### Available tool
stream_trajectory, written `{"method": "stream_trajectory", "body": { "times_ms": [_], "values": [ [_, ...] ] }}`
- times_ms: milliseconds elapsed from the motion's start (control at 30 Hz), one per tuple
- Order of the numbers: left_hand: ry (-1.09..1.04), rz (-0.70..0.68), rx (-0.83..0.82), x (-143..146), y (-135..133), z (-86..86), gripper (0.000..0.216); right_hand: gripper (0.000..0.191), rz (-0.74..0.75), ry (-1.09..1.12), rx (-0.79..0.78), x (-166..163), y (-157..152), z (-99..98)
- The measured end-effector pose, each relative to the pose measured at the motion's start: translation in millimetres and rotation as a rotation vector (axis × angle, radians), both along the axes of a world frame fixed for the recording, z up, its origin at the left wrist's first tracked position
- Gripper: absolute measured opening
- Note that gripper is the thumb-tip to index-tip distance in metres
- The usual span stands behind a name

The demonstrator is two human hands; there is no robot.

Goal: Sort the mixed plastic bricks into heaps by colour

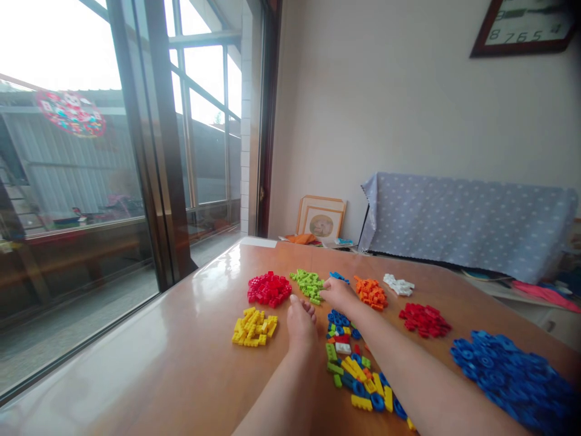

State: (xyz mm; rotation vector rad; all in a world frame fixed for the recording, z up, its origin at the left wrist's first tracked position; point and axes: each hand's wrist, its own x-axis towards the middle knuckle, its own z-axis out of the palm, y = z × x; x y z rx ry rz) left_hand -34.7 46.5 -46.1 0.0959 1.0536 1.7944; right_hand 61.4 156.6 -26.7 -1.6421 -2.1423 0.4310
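Note:
My left hand [302,321] is over the table between the pink-red brick pile [269,289] and the mixed bricks [358,369], its fingers curled in. What it holds, if anything, is hidden. My right hand [338,294] reaches to the right edge of the lime green brick pile [308,284], fingertips drawn together at the bricks. I cannot make out what is between them. Yellow bricks [255,327] lie left of my left hand. Beyond my right hand, a few blue pieces [338,277] show, partly covered by it.
Orange bricks [371,293], white pieces [398,284] and red bricks [425,320] form piles on the right of the wooden table [195,357]. A large blue pile [512,375] is at the near right. Glass windows [77,151] stand left, a cloth-covered object [467,221] behind.

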Motion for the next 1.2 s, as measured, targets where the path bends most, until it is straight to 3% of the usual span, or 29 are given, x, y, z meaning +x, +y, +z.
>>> {"method": "stream_trajectory", "body": {
  "times_ms": [100,233,500,833,1000,1200],
  "values": [
    [-0.003,-0.003,0.001,-0.2,-0.9,1.2,0.048,0.042,0.022,-0.062,-0.003,-0.1,2.1,-2.5],
    [-0.010,-0.012,-0.009,-0.4,-1.9,4.0,0.044,0.050,0.053,-0.108,-0.002,-8.5,2.8,-6.1],
    [0.012,-0.008,-0.014,0.2,-5.4,8.0,0.043,0.027,0.007,-0.125,-0.036,-24.0,10.4,-4.3],
    [0.022,-0.030,-0.029,0.0,-1.5,3.4,0.046,0.027,0.006,-0.038,-0.037,-25.2,11.8,-2.4],
    [0.029,-0.024,-0.037,-0.3,0.3,1.6,0.048,0.035,-0.017,0.069,-0.005,-6.2,12.4,4.7],
    [0.032,-0.050,-0.028,-0.5,0.8,-0.9,0.048,0.043,-0.047,0.179,-0.006,49.7,-5.4,16.3]
  ]
}}
